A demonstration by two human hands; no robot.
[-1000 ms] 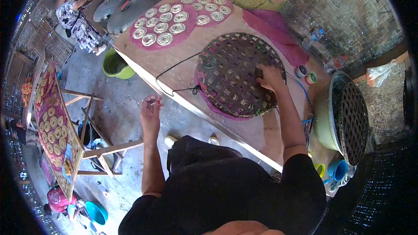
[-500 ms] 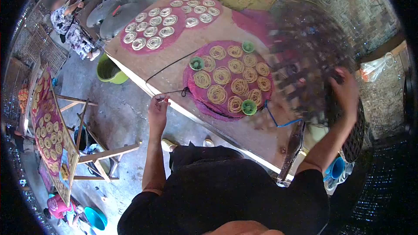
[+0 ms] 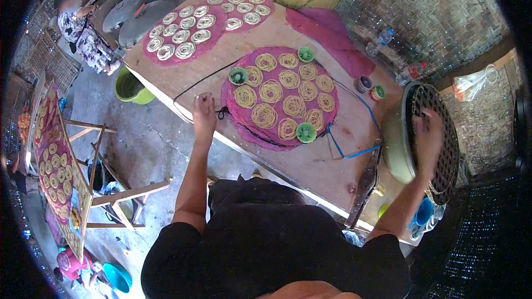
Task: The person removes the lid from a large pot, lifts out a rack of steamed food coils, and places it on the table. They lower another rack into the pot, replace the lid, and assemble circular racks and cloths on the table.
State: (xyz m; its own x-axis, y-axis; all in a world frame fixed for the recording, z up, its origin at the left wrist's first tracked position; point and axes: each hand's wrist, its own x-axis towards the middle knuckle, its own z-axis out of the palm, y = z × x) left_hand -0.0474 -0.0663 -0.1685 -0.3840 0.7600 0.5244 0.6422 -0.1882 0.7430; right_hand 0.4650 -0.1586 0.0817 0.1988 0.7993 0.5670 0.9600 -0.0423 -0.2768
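My left hand (image 3: 204,117) is at the table's front edge, near the black cord of the round tray, its fingers loosely bent and apart with nothing visible in them. The tray's pink cloth (image 3: 280,89) bears several coiled yellow noodle nests (image 3: 271,92) and three small green cups, one of them (image 3: 306,132) near its front. At the right, my right hand (image 3: 428,141) is over the dark woven lids (image 3: 445,149) leaning on a large pale green basin (image 3: 394,149). Its fingers are spread; whether they touch a lid is unclear.
Paler nests lie on pink cloths (image 3: 213,21) at the table's far left. Two small jars (image 3: 377,92) and bottles stand along the wall. A blue strap (image 3: 363,152) loops beside the tray. One person (image 3: 88,36) stands upper left; another (image 3: 72,264) is lower left, near a blue-green basin (image 3: 117,277).
The woven cover has come off the round tray and moved right to the basin with my right hand, uncovering the nests and cups. My left hand has come up to the table edge.
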